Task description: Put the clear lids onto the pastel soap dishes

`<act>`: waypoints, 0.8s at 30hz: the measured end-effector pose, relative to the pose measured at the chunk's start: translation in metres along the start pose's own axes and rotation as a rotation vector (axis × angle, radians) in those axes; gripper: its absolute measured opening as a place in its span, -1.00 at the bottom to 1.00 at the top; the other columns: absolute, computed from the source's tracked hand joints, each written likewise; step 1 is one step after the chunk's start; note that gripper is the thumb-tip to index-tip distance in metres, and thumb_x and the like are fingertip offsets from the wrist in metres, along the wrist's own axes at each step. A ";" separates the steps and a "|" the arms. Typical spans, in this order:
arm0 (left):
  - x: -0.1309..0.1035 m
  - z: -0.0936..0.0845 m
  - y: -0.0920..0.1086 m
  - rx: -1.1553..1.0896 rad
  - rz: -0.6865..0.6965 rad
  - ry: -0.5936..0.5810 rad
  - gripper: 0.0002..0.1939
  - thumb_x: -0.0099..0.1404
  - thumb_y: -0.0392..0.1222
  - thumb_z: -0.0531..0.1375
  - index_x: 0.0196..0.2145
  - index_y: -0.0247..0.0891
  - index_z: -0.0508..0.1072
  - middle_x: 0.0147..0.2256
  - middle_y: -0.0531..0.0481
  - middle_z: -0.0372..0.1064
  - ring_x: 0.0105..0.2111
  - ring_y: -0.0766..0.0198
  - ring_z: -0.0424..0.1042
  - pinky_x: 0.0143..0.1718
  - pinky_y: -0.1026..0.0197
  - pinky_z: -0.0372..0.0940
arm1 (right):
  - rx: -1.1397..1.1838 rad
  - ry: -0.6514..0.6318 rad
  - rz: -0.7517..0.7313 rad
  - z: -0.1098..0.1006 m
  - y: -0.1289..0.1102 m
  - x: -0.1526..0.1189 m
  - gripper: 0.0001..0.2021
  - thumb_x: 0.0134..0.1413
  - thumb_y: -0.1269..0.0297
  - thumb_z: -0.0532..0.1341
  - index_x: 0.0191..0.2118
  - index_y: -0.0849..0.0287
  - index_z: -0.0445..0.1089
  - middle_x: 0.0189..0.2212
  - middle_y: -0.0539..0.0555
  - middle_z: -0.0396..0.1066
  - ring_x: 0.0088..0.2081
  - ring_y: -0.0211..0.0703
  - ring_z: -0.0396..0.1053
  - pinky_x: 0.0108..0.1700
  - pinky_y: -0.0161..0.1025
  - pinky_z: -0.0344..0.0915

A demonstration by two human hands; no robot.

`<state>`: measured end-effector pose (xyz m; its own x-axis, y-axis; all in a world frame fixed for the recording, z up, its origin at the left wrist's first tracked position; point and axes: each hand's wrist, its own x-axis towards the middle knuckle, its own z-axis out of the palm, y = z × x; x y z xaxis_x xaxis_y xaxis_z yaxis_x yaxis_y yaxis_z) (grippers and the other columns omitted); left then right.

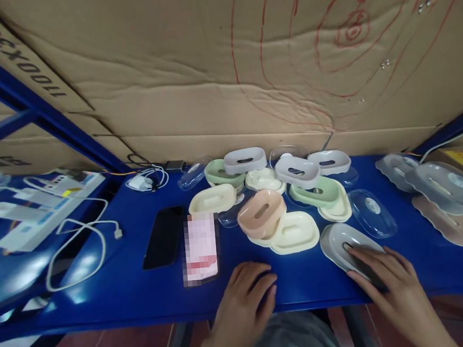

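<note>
My right hand (387, 273) lies over a grey oval dish (352, 239) near the table's front edge, fingers spread across its top, one fingertip at its slot. Under that dish a second grey rim shows. My left hand (251, 289) rests on the blue table with curled fingers apart and nothing in them. Just beyond it lie a cream oval tray (296, 232) and a peach slotted dish (262, 214). Farther back are green dishes (321, 190), grey dishes (297, 171) and more cream trays. A clear oval lid (373, 213) lies beyond my right hand.
A black phone (163, 237) and a lit phone (201, 245) lie left of the dishes. Power strips (50, 214) and a white cable (100, 234) are at far left. Wrapped dishes (451, 188) sit at right. A cardboard sheet (191, 64) stands behind the table (125, 305).
</note>
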<state>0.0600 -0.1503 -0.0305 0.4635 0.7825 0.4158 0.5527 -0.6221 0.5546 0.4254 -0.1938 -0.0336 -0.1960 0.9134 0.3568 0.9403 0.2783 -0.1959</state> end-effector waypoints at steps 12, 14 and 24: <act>0.000 0.002 0.001 0.010 0.012 -0.031 -0.78 0.52 -0.32 0.16 0.03 -0.19 0.52 -0.04 -0.10 0.56 -0.02 0.04 0.56 0.07 -0.12 0.49 | 0.026 0.293 0.061 -0.006 0.001 0.007 -0.75 0.46 0.23 0.17 0.12 0.04 0.51 -0.02 0.15 0.62 0.04 0.14 0.57 0.18 0.12 0.34; 0.000 0.003 0.001 0.012 0.014 -0.033 -0.79 0.52 -0.33 0.16 0.03 -0.20 0.52 -0.04 -0.10 0.56 -0.02 0.04 0.56 0.07 -0.13 0.48 | -0.016 0.365 0.075 -0.008 0.010 0.019 -0.75 0.46 0.25 0.18 0.12 0.07 0.51 -0.01 0.17 0.62 0.02 0.14 0.56 0.15 0.10 0.34; 0.000 0.004 0.000 0.026 0.011 -0.044 -0.78 0.53 -0.34 0.14 0.05 -0.19 0.51 -0.03 -0.10 0.55 -0.01 0.05 0.55 0.09 -0.11 0.45 | -0.267 0.235 -0.048 -0.015 0.100 0.107 -0.72 0.50 0.22 0.14 0.15 -0.05 0.52 0.12 0.15 0.60 0.14 0.11 0.52 0.14 0.07 0.19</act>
<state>0.0630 -0.1508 -0.0338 0.4996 0.7740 0.3890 0.5649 -0.6316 0.5310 0.5022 -0.0730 -0.0015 -0.2013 0.7993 0.5662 0.9773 0.2033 0.0604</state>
